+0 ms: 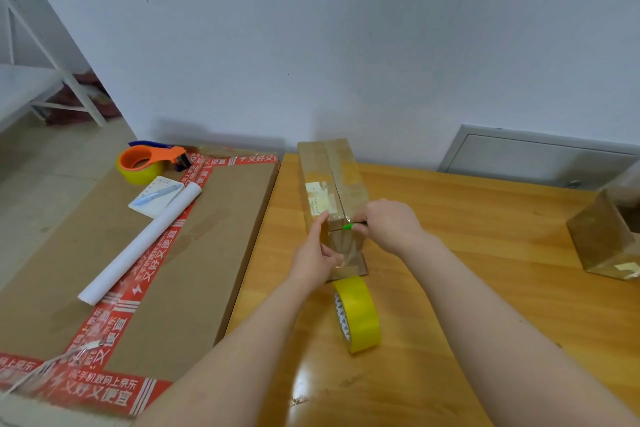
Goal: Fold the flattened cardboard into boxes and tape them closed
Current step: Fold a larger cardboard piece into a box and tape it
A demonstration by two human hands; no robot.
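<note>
A long narrow cardboard box (332,180) lies on the wooden table (467,253), its near end facing me. Clear tape runs from the box's near end down to a yellow tape roll (358,314) standing on edge just in front of it. My left hand (317,258) pinches the tape strip at the box's near end, index finger raised against the box's left top edge. My right hand (389,224) grips a small green-handled cutter (351,226), whose tip touches the tape at the box's near top edge.
Left of the table lies a big flat carton (104,270) with red printed tape, carrying an orange tape dispenser (149,159), a white paper roll (138,243) and a notepad with a pen (157,194). Another taped box (604,243) stands at the table's right edge.
</note>
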